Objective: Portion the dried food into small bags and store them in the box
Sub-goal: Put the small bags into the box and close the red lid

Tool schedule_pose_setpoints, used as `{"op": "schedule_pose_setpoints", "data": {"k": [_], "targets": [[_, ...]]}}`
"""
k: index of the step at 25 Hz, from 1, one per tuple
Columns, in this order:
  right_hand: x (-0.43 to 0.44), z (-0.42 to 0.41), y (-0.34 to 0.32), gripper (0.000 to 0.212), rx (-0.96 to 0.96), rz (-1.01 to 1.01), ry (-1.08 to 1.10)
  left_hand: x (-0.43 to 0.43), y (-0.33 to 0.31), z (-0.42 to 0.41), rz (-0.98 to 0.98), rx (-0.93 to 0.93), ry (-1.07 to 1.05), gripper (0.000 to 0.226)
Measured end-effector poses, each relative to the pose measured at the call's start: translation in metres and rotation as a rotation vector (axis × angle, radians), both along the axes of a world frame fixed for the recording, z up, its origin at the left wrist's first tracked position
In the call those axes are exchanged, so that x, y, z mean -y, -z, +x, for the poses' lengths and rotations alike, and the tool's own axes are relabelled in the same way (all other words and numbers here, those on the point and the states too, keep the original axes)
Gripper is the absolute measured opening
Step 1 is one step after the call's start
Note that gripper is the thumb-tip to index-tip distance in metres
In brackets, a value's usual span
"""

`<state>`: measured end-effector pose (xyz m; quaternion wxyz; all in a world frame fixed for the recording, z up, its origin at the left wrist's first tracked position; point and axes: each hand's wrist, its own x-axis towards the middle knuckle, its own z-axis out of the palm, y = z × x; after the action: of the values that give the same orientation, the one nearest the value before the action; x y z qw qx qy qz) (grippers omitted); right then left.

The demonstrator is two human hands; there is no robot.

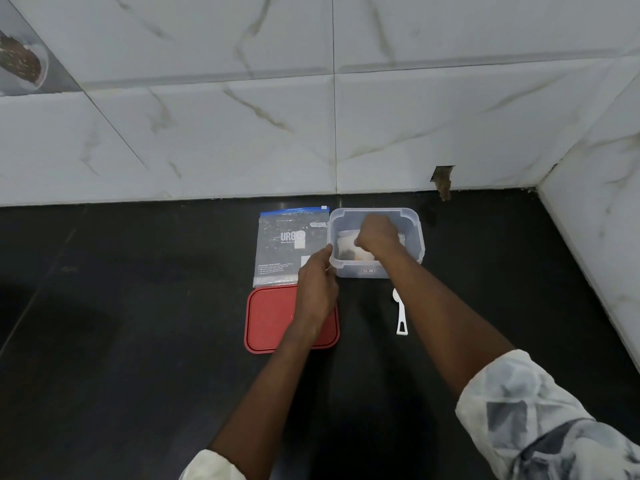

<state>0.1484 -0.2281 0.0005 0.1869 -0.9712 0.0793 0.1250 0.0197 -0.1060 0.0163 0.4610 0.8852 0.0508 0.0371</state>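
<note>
Mid-frame, my left fingers (328, 252) are pinching the box (414, 223) rim; right fingers (362, 242) are gripping the bag (344, 241), likely soft and light.

Zip bag (291, 244) reads, perhaps, "URGO".

Black countertop (138, 341); white marble wall tiles (207, 133) (chipped gap (442, 178) near base).
</note>
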Motion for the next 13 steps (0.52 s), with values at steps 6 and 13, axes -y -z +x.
{"op": "schedule_pose_setpoints", "data": {"k": [6,13], "targets": [[0.024,0.005,0.007,0.046,-0.032,-0.021,-0.302,0.000,0.006,0.000,-0.021,-0.019,0.003,0.041],[0.012,0.008,0.019,0.054,-0.079,-0.039,-0.477,0.000,0.019,0.004,-0.021,-0.060,-0.016,0.052]]}}
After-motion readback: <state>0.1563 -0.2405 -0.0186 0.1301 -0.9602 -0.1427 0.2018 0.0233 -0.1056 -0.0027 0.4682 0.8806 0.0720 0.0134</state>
